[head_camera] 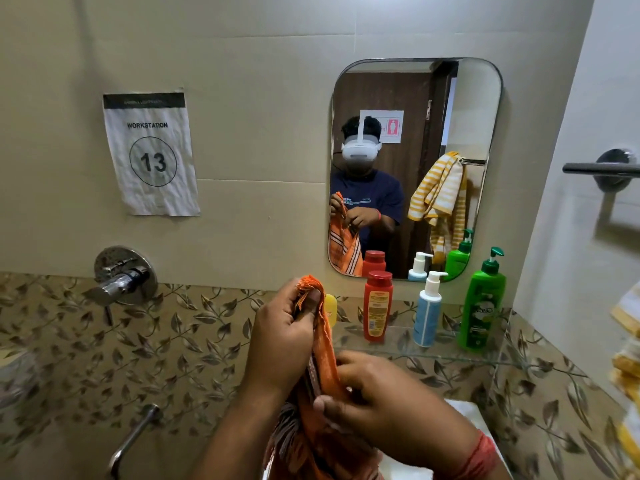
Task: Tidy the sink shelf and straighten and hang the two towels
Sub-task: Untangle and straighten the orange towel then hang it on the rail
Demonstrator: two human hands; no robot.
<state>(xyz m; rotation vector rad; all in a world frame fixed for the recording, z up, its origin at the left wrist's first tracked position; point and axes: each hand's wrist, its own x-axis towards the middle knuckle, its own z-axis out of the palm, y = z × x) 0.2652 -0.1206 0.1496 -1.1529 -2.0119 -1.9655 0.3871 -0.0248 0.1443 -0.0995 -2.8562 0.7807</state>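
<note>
An orange striped towel [323,355] hangs bunched between both my hands, in front of the wall. My left hand [284,337] pinches its top corner, held high. Lower down, my right hand [374,393] grips the towel's edge. On the glass shelf [450,356] stand a red bottle [377,306], a blue-and-white pump bottle [428,311] and a green pump bottle [481,306]. A small yellow container [330,308] is partly hidden behind the towel. A yellow striped towel [628,368] shows at the right edge, below a dark towel bar [602,168].
A mirror [471,109] hangs above the shelf and reflects a person and the yellow towel. A chrome tap handle [121,282] and a metal bar [133,438] stick out of the wall at the left. A white sink edge [467,415] lies below my right hand.
</note>
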